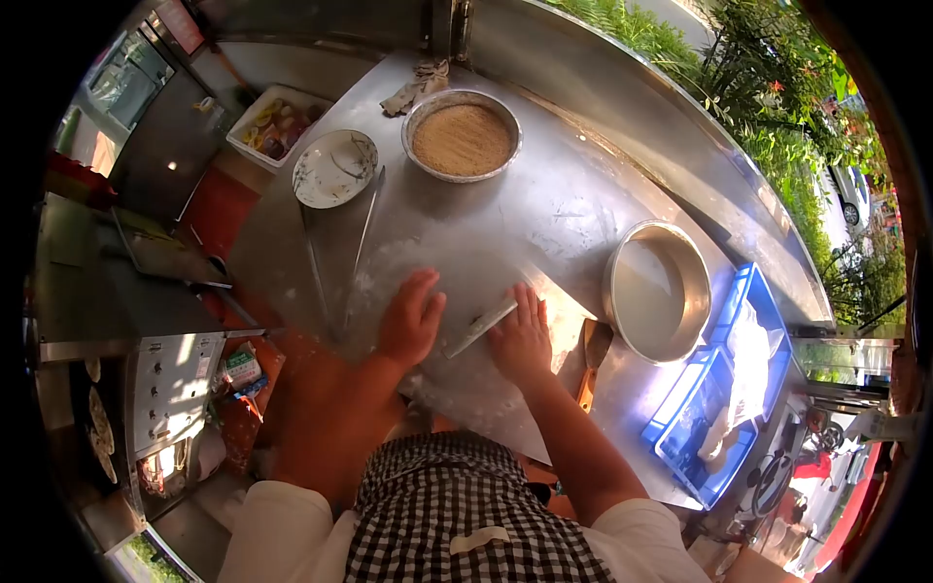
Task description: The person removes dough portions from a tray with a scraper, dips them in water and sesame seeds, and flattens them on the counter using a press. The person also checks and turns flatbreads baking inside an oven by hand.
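Observation:
A pale, narrow strip (483, 327) that looks like dough lies slantwise on the floured metal table (486, 253), with a small dark patch near its middle. My right hand (522, 335) rests at its upper right end, fingers stretched out and lying along it. To the left, my left hand (412, 318) is over the floured surface, fingers extended and apart from the strip, with nothing in it. Right of my right hand lies a broad-bladed tool with a wooden handle (588, 389). Long metal tongs (365, 233) lie beyond my left hand.
At the back stand a bowl of brown crumbs (462, 141), a patterned plate (335, 185) and crumpled gloves (418, 89). A round metal pan (651, 301) is on the right, beside blue baskets (671, 413) holding something white. A white tub (248, 146) stands off the back left corner.

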